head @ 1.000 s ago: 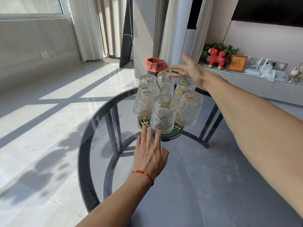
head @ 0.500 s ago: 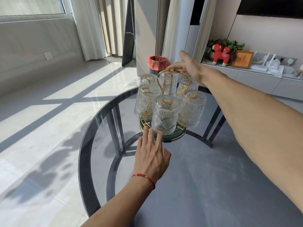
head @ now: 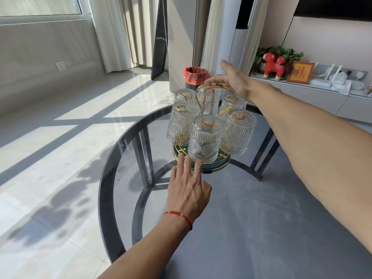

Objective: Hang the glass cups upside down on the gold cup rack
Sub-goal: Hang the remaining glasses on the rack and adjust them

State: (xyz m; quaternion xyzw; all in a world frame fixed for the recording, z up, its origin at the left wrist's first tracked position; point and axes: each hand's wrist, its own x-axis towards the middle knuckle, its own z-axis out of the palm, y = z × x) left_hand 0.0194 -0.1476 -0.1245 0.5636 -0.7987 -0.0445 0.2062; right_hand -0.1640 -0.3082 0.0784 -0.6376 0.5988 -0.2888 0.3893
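Observation:
The gold cup rack [head: 209,84] stands on a green, gold-rimmed round base [head: 220,167] at the far side of the round glass table [head: 261,218]. Several ribbed glass cups hang upside down around it; the nearest cup [head: 205,144] faces me. My right hand [head: 231,80] rests its fingers on the gold loop handle at the top. My left hand [head: 188,190] lies flat on the table with fingers apart, fingertips touching the base's front edge under the nearest cup.
A bin with a red liner [head: 194,75] stands on the floor behind the table. A low cabinet [head: 322,93] at the right carries a red toy animal [head: 274,64], a framed picture and white items. Curtains and sunlit floor lie to the left.
Both hands stay at the rack. The view has shifted slightly, so the rack and hands sit a bit lower and more to the right in frame.

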